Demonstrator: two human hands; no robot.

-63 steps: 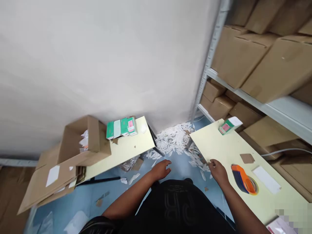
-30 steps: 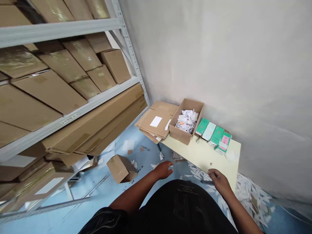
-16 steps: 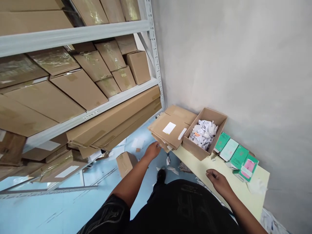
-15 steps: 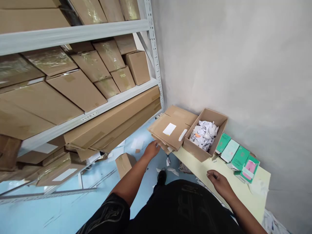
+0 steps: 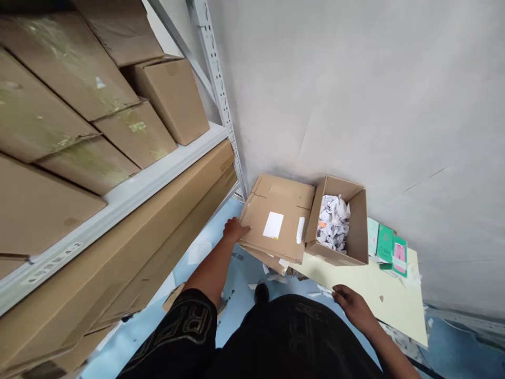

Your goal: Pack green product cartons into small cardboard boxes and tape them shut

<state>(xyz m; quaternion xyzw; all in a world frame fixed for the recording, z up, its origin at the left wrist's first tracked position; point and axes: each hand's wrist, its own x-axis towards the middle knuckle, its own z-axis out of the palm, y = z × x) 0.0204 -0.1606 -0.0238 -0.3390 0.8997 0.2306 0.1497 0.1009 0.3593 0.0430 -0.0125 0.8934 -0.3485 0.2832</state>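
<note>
Flattened cardboard boxes [image 5: 256, 210] lie stacked at the left end of a pale yellow table, against the wall. A white label and a white strip show on the top one. My left hand [image 5: 235, 230] grips the stack's left edge, thumb on top and fingers partly hidden beneath. Over the table's front edge hangs my right hand [image 5: 354, 306], its fingers loosely bent and a little apart, with nothing seen in them. Touching the stack's right side is an open cardboard box [image 5: 335, 257] holding crumpled white paper [image 5: 334, 221].
Green boxes [image 5: 384, 242] stand on the table [image 5: 366, 284] at the right. Along the left runs a metal rack [image 5: 130, 181] full of cartons [image 5: 169, 100]. Paper scraps [image 5: 278, 278] and a small carton [image 5: 173, 296] lie on the blue floor.
My left hand has reached forward and taken hold of the stack's left edge. The cardboard box of paper has shifted and turned slightly against the stack. My view has turned and moved closer.
</note>
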